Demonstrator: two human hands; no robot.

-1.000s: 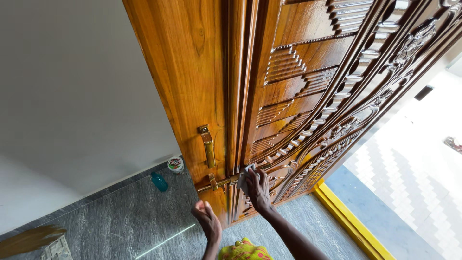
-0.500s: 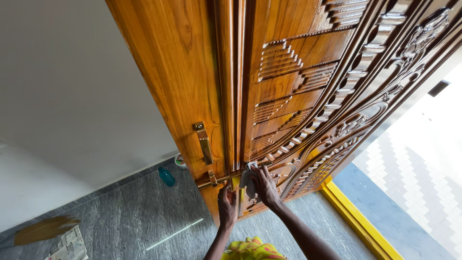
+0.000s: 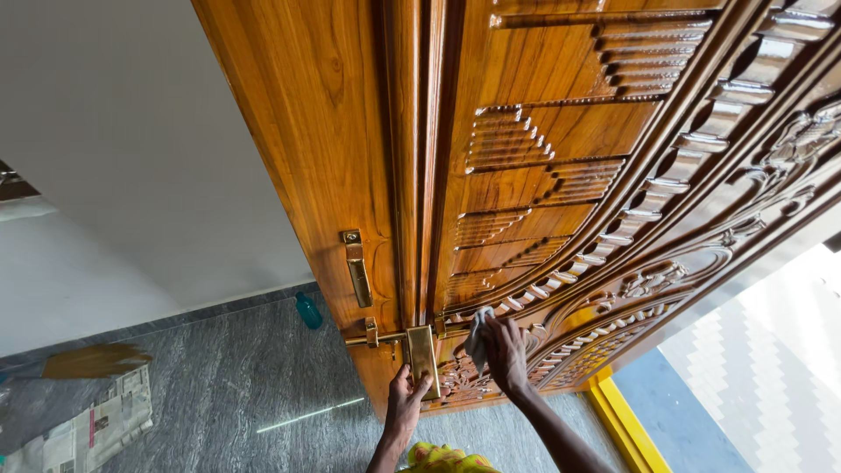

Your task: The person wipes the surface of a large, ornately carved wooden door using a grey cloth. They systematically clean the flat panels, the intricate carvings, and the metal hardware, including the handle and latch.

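Head view looks down a tall carved brown wooden door; two door leaves show, the plain one on the left and the carved one on the right, meeting at a long seam that runs up and down the picture. Two hands reach up from the bottom edge; the left hand has its fingers curled up against the bottom of the shiny brass bolt plate, touching it, about half closed; whether it really grips the plate I cannot tell. One long brass sliding bolt crosses the seam; its long side runs left to right, nearly flat, with the left end on the plain leaf and the right end by the carved leaf; the plate stands up and down, hanging below the bolt. The right hand is closed around one small pale cloth, pressing it on the carved wood just right of the plate. One brass pull handle sits higher on the plain leaf, standing up and down. One small teal bottle stands on the grey stone floor by the white wall; one sheet of newspaper lies at the left; one yellow strip runs along the floor at the right.
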